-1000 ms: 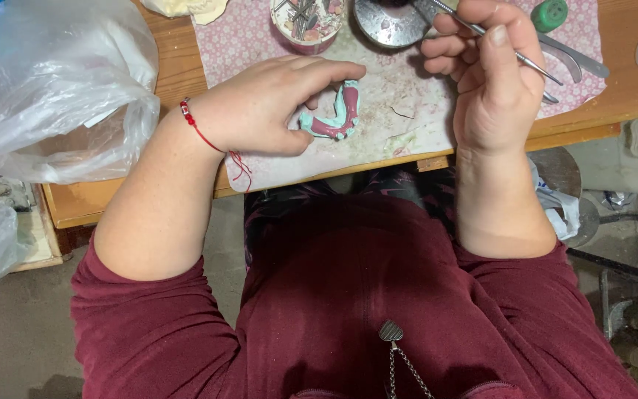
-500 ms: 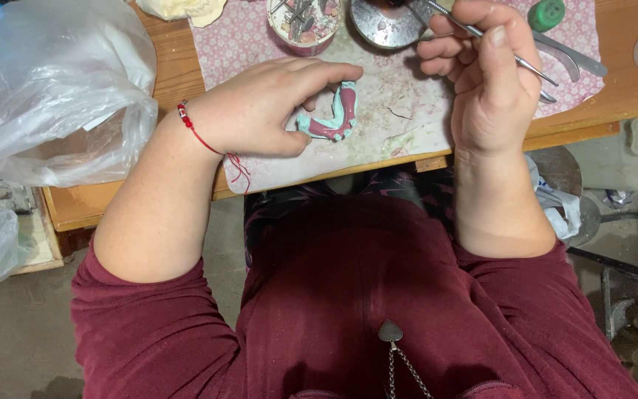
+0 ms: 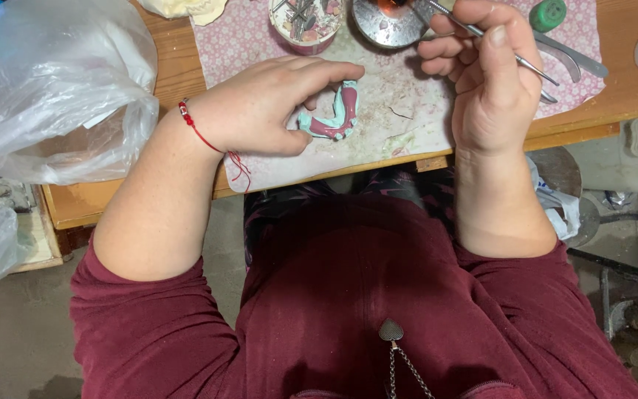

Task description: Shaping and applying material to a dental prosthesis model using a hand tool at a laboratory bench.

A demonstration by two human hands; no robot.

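Pink-and-teal wax denture rim (image 3: 331, 118) sits on the patterned mat (image 3: 415, 122), near the table's front edge — left hand (image 3: 260, 111) pinches it, palm down. Right hand (image 3: 492, 81) grips a thin metal tool (image 3: 492, 41), tip near the metal dish (image 3: 389, 18).

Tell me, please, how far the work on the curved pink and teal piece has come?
Done, as it looks: pink material already covers much of the curved pink and teal horseshoe-shaped piece, and scraps lie on the pale speckled mat. In hand: the left hand holds the piece on the mat, while the right hand holds a thin metal tool, its tip toward the round metal dish. Left: teal parts remain uncovered.
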